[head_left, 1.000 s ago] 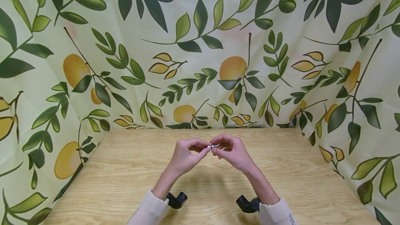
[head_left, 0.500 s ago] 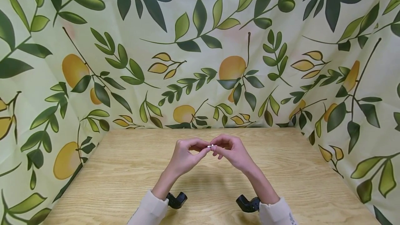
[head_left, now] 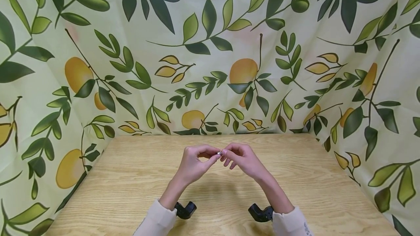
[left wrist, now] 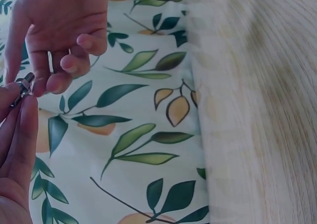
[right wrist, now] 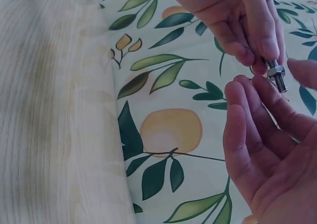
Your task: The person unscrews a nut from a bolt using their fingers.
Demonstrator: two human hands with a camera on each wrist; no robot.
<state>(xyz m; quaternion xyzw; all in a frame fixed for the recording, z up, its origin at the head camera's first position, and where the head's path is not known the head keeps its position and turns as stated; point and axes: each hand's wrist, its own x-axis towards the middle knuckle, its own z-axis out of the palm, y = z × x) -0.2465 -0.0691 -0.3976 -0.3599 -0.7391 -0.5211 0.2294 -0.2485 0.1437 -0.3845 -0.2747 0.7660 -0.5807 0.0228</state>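
My left hand (head_left: 197, 163) pinches a small metal bolt (right wrist: 281, 84) between thumb and fingertips, well above the table. A hex nut (right wrist: 276, 71) sits on its thread, with the threaded end sticking out past it. My right hand (head_left: 241, 159) is right at the bolt from the other side. In the right wrist view, its thumb (right wrist: 303, 73) and fingertips stand around the nut with a small gap, fingers loosely extended. The left wrist view shows the bolt (left wrist: 24, 87) between the fingers of both hands. The bolt's other end is hidden in the left fingers.
A light wooden table (head_left: 147, 192) lies below the hands. Cloth (head_left: 210, 83) printed with leaves and fruit hangs behind and at both sides. A black wrist device (head_left: 186, 210) is at the left cuff, another (head_left: 260, 213) at the right.
My right hand has shifted slightly left along the bolt, and its lower fingers have dropped and spread. Less of the metal shows between the hands. My left hand has stayed in place.
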